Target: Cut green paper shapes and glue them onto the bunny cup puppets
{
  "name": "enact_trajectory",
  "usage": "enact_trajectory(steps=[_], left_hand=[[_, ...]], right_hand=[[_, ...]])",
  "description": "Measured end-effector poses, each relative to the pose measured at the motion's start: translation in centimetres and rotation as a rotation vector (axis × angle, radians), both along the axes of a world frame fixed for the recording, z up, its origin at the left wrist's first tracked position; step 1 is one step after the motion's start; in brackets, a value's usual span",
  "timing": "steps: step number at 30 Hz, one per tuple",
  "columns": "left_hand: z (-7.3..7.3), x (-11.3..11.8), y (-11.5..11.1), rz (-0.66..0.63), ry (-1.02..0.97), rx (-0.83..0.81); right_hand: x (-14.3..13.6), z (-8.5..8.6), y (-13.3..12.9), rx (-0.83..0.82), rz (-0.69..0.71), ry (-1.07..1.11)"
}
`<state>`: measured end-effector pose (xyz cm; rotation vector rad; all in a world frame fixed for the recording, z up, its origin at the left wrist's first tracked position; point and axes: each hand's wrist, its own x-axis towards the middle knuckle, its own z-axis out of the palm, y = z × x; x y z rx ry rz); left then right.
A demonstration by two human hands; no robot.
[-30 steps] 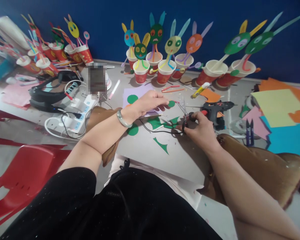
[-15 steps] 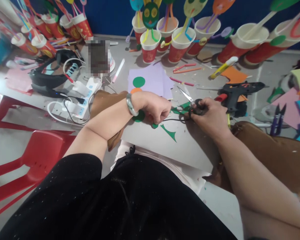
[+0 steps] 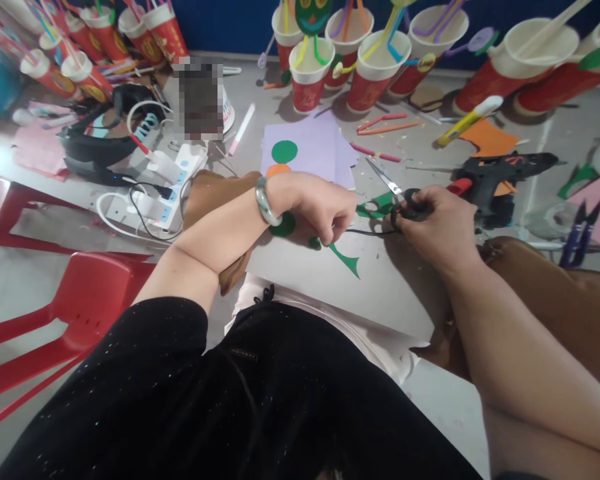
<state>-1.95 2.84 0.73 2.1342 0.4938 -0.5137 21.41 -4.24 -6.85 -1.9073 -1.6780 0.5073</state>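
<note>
Counter [image 3: 380,293] under both hands. Left hand [image 3: 327,207] bent at wrist, fingers curled down; pinching or merely touching, cannot tell. Right hand [image 3: 443,227] holds scissors [image 3: 394,188] by the handles, long axis pointing far-left, tips to the right of the left hand. Green scrap [image 3: 349,262] near-right of the left fingertips. Small green disc [image 3: 315,244] at those fingertips, left and near of the scissors; left hand nearer.

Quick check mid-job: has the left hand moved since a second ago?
Yes. Judged against the purple paper, the left hand has come toward the person's body, and is now mostly past the sheet's near edge.
</note>
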Motion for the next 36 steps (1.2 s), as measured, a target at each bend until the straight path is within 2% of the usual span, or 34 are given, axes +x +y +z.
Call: enact_trajectory(steps=[6,9,13,18,22,25,28,30,33,36], left_hand=[[-0.6,1.9,-3.9,-0.12,-0.067,0.209],[-1.0,2.1,-4.7,-0.128,-0.075,0.277],[-1.2,2.4,-4.9,-0.127,-0.084,0.338],[-2.1,2.9,-4.9,-0.059,-0.211,0.397],[-3.0,3.5,-4.8,0.083,-0.267,0.394],[-3.0,3.8,-4.0,0.316,-0.343,0.248],[-2.8,3.7,-2.9,0.628,-0.453,-0.05],[-2.7,3.6,-2.5,0.778,-0.529,-0.248],[-2.6,3.7,-2.7,0.85,-0.628,-0.449],[-2.1,4.1,-3.3,0.936,-0.692,-0.55]], right_hand=[[-0.2,1.1,0.0,-0.049,-0.056,0.087],[-0.2,1.6,0.1,-0.067,-0.132,0.281],[0.1,1.8,0.4,0.046,-0.181,0.609],[0.7,1.8,0.7,0.179,-0.146,0.791],[0.9,2.2,0.5,0.141,-0.077,0.806],[0.8,2.6,0.4,0.149,-0.074,0.804],[0.6,3.1,0.1,0.147,-0.054,0.851],[0.5,3.3,-0.2,0.121,-0.028,0.869],[0.2,3.5,-0.6,0.089,0.001,0.854],[0.0,3.5,-0.9,0.062,0.04,0.843]])
